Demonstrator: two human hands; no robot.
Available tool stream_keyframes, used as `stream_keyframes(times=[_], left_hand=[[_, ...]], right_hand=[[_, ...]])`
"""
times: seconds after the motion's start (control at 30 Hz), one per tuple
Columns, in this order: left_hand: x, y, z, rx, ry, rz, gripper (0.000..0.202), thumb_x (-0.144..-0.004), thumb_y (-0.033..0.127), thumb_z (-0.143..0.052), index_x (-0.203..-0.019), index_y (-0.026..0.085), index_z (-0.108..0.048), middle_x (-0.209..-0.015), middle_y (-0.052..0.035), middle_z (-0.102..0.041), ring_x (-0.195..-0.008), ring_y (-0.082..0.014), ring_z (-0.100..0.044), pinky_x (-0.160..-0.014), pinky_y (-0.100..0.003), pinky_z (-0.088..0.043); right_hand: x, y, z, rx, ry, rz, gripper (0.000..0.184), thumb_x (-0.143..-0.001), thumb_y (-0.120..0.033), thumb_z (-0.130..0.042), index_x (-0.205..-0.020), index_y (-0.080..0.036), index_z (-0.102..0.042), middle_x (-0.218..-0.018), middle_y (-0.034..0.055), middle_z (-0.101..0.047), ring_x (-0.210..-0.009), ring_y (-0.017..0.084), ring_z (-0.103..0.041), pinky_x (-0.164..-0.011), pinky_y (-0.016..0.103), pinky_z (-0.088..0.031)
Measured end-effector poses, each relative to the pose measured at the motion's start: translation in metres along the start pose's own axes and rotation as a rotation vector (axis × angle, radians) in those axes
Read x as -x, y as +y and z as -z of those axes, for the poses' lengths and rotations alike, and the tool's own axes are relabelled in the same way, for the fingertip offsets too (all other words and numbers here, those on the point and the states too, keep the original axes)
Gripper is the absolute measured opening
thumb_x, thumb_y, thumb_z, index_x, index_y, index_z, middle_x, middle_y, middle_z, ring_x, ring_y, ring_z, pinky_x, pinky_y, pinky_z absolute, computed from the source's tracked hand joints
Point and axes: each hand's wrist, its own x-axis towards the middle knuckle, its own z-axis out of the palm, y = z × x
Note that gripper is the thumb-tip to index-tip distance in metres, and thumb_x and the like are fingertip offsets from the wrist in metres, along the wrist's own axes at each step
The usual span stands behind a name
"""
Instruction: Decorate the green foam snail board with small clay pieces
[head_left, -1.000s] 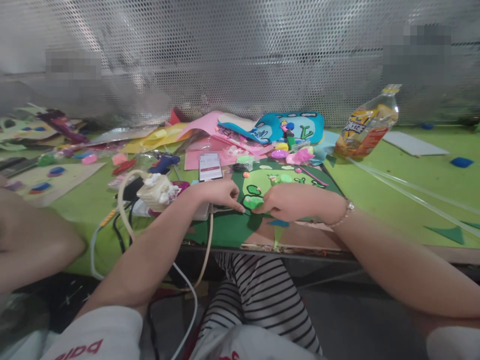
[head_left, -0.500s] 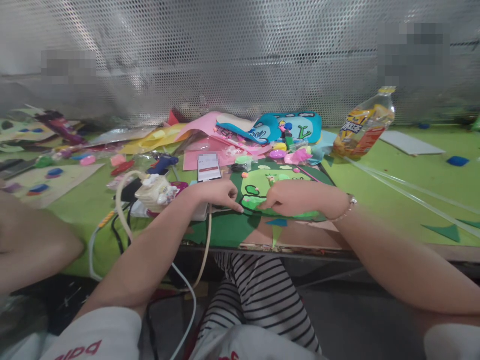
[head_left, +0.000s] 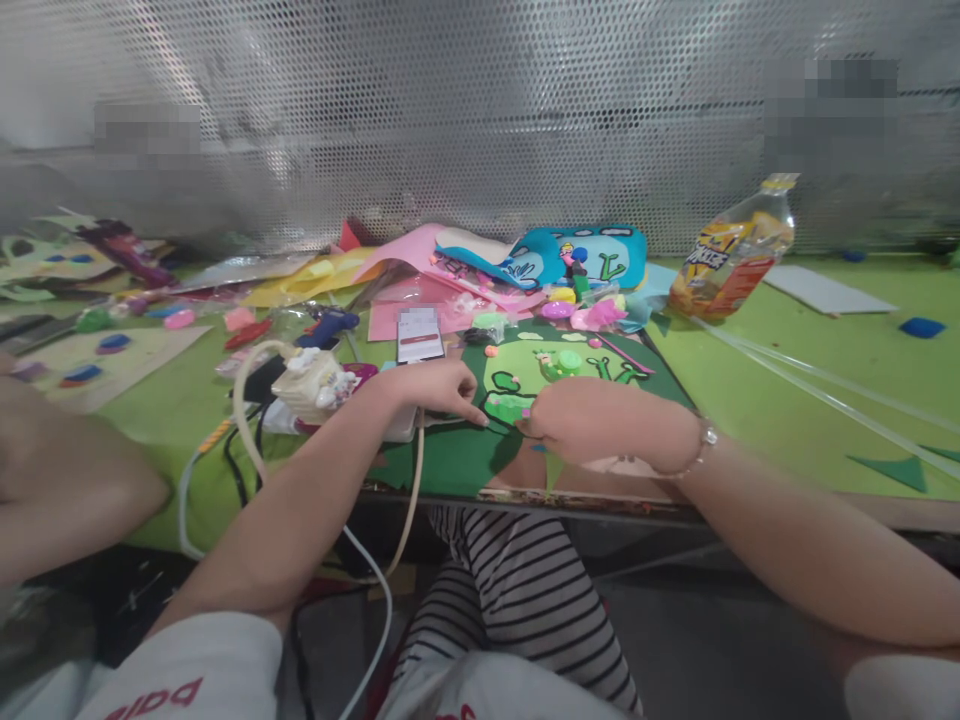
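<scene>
A dark green felt board lies at the table's near edge, with a light green patch and small clay shapes stuck on it. My left hand rests curled on the board's left part, its fingertips pressed down beside a bright green clay piece. My right hand is closed, knuckles up, with its fingertips pinching at the right side of that same piece. A bracelet sits on my right wrist.
A phone lies behind my left hand. A white glue-gun-like tool with a cord sits left. Pink and yellow sheets, clay lumps and a blue pouch crowd the back. A drink bottle leans right. Another person's arm is far left.
My right hand has slid slightly down and toward me over the board, uncovering the clay shapes behind it. My left hand has stayed put.
</scene>
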Motion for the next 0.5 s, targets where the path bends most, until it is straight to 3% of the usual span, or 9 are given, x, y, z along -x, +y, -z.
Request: stream_keyframes(times=[0.2, 0.3, 0.4, 0.5], left_hand=[[0.0, 0.0, 0.0, -0.001, -0.001, -0.001, 0.046, -0.066, 0.062, -0.059, -0.059, 0.018, -0.046, -0.051, 0.0042, -0.04, -0.05, -0.0093, -0.037, -0.047, -0.024, -0.023], [0.001, 0.0, 0.0, -0.005, 0.005, -0.003, 0.045, -0.065, 0.06, -0.06, -0.059, 0.018, -0.047, -0.051, 0.0041, -0.04, -0.05, -0.0092, -0.037, -0.048, -0.024, -0.023], [0.001, 0.001, 0.001, -0.001, -0.001, -0.015, 0.045, -0.066, 0.06, -0.06, -0.058, 0.018, -0.046, -0.05, 0.0043, -0.039, -0.049, -0.0091, -0.036, -0.048, -0.024, -0.022], [0.001, 0.001, 0.001, 0.012, -0.006, -0.035, 0.046, -0.067, 0.06, -0.059, -0.057, 0.018, -0.045, -0.051, 0.0046, -0.038, -0.049, -0.0087, -0.036, -0.048, -0.024, -0.022]], right_hand=[[-0.004, 0.001, 0.0, 0.025, 0.067, -0.024, 0.028, -0.082, -0.019, -0.041, -0.075, -0.013, -0.067, -0.063, 0.0083, -0.06, -0.051, 0.012, -0.04, -0.05, 0.027, -0.018], [-0.008, 0.003, 0.0, 0.004, 0.148, 0.012, 0.031, -0.083, -0.017, -0.038, -0.091, -0.016, -0.068, -0.069, 0.008, -0.063, -0.053, 0.012, -0.044, -0.05, 0.027, -0.019], [-0.01, 0.0, -0.001, -0.027, 0.107, 0.038, 0.038, -0.081, -0.015, -0.039, -0.108, -0.019, -0.065, -0.07, 0.0077, -0.064, -0.053, 0.013, -0.046, -0.049, 0.026, -0.019], [-0.012, -0.004, -0.001, -0.038, 0.049, 0.016, 0.041, -0.079, -0.015, -0.04, -0.111, -0.019, -0.065, -0.067, 0.0084, -0.063, -0.052, 0.014, -0.047, -0.049, 0.027, -0.019]])
